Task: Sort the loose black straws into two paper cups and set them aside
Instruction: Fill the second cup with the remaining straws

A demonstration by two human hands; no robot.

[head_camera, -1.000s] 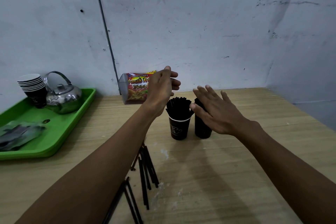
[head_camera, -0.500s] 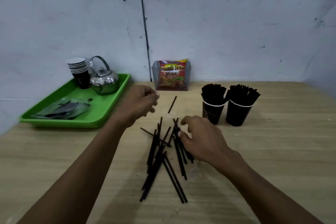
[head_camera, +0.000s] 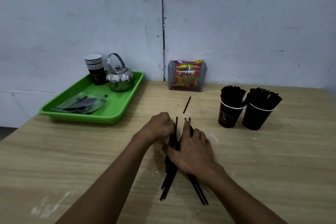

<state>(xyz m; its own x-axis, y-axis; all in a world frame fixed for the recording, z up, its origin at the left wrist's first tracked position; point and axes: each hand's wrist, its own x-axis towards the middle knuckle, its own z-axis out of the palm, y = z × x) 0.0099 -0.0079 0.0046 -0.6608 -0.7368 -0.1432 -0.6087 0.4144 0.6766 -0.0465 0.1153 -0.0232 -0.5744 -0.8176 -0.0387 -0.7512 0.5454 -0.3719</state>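
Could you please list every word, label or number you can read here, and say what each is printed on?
"Kentang Goreng": snack packet, top edge.
"French Fries": same packet, large letters, partly blurred.
"2000": same packet, below; blurred, uncertain.
Pale print on left straw cup: too small to read.
Mark on stacked cups: unreadable.

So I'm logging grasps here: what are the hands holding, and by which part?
Both hands gather the loose black straws on the table: left hand grips near their far ends, right hand lies over their middle. One stray straw lies untouched.
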